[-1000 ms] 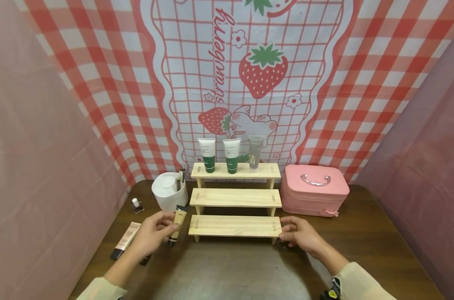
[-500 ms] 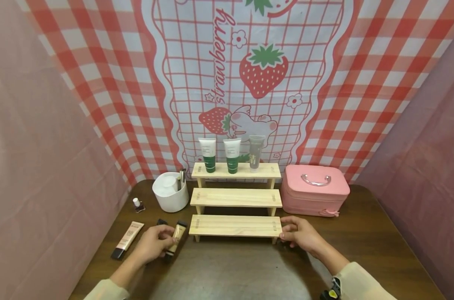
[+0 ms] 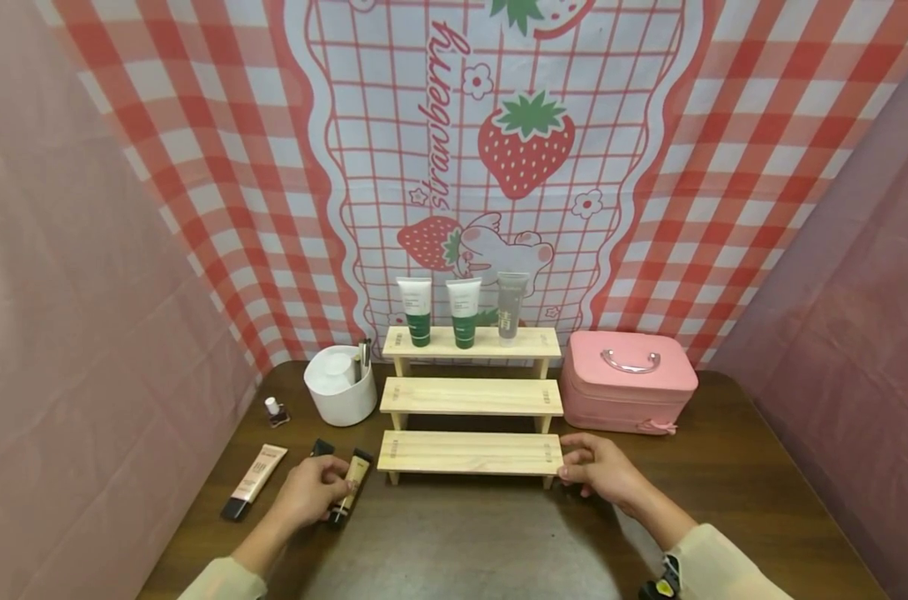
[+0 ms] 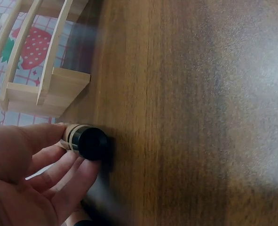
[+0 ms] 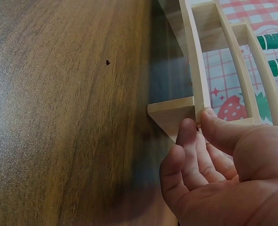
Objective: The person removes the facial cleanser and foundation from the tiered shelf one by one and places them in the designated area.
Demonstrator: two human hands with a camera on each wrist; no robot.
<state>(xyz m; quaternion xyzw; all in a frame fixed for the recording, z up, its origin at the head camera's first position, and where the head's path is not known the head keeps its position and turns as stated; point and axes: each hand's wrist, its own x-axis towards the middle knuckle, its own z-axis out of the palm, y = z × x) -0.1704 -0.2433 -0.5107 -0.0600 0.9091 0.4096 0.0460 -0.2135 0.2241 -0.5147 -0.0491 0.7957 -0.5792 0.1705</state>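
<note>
My left hand point(image 3: 310, 493) pinches a gold cosmetic tube point(image 3: 355, 477) low at the table's left; in the left wrist view its round black cap point(image 4: 94, 143) faces the camera. Just behind that hand lies another black-ended item point(image 3: 321, 447), mostly hidden. To the right, my right hand point(image 3: 606, 472) holds the end of the lowest step of a three-tier wooden shelf point(image 3: 469, 454), thumb point(image 5: 210, 117) on the board's edge and fingers curled beside its leg. Two white-and-green tubes point(image 3: 416, 312) and a grey tube point(image 3: 510, 312) stand on the top step.
A beige tube with a black cap point(image 3: 253, 483) lies at far left, with a small white-capped bottle point(image 3: 276, 411) behind it. Left of the shelf is a white holder point(image 3: 340, 408) containing brushes or pens. A pink case point(image 3: 630, 383) stands to its right.
My left hand has lowered the gold tube toward the tabletop and nearer to me, uncovering the black-ended item behind the hand. My right hand stays at the shelf's end.
</note>
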